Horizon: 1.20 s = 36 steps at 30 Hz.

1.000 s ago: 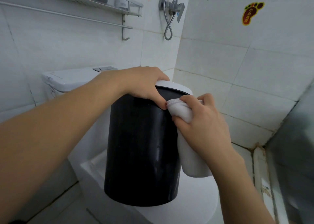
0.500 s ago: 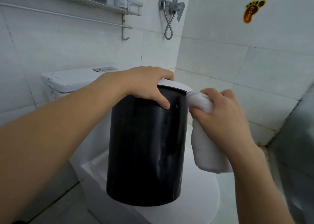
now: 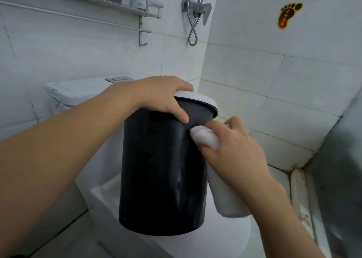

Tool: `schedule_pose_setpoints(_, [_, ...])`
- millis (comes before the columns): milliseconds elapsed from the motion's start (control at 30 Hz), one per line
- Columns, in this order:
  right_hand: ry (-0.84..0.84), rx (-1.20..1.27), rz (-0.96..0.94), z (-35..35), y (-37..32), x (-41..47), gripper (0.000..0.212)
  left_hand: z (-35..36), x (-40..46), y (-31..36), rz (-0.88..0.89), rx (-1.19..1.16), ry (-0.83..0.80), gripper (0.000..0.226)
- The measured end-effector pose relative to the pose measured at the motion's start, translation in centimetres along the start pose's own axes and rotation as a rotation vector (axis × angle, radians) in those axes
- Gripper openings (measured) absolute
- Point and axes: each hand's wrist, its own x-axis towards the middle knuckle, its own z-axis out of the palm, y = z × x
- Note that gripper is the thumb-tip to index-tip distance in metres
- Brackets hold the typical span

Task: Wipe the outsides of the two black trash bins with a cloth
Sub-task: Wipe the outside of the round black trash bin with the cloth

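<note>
Black bin (image 3: 162,171) tilted on toilet lid (image 3: 231,236), left hand (image 3: 162,95) clamped over rim, right hand (image 3: 235,150) clutching cloth (image 3: 205,138). Possibly unsteady footing: hard sideways wiping could skid bin off.

The round black plastic trash bin (image 3: 162,171) has a smooth, glossy wall with pale streaks and smears low on its right side, and a smooth white plastic lid ring (image 3: 197,98) on top. The folded white cloth (image 3: 207,140) looks soft and matt — a fine, fleecy weave. The white toilet with its cistern (image 3: 78,90) is glossy ceramic. The white wall tiles (image 3: 254,66) are smooth with a dull sheen — their grout darkened in the corner. The shower tap and hose (image 3: 195,9) are polished metal.
</note>
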Motion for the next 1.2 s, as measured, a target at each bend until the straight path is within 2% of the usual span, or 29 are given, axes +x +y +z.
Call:
schedule_pose_setpoints(167, [0.078,0.032,0.027,-0.7,-0.7,1.9,0.023,0.2,0.2,0.6,0.024,0.023,-0.003,0.035])
schedule_pose_setpoints(400, [0.0,-0.025,-0.041,0.2,-1.5,-1.3,0.022,0.0,0.2,-0.3,-0.017,0.007,0.005,0.037])
schedule_pose_setpoints(767, [0.08,-0.064,-0.051,0.7,-2.1,-0.8,0.022,0.1,0.7,-0.4,-0.048,0.009,0.002,0.039])
schedule_pose_setpoints(1033, [-0.014,-0.036,-0.063,1.4,-1.6,-3.0,0.022,0.1,0.9,-0.2,-0.048,0.005,0.003,0.039])
schedule_pose_setpoints(1200, [0.022,0.039,-0.018,1.3,-1.5,-1.6,0.025,0.1,1.0,-0.3,-0.032,0.004,0.002,0.036])
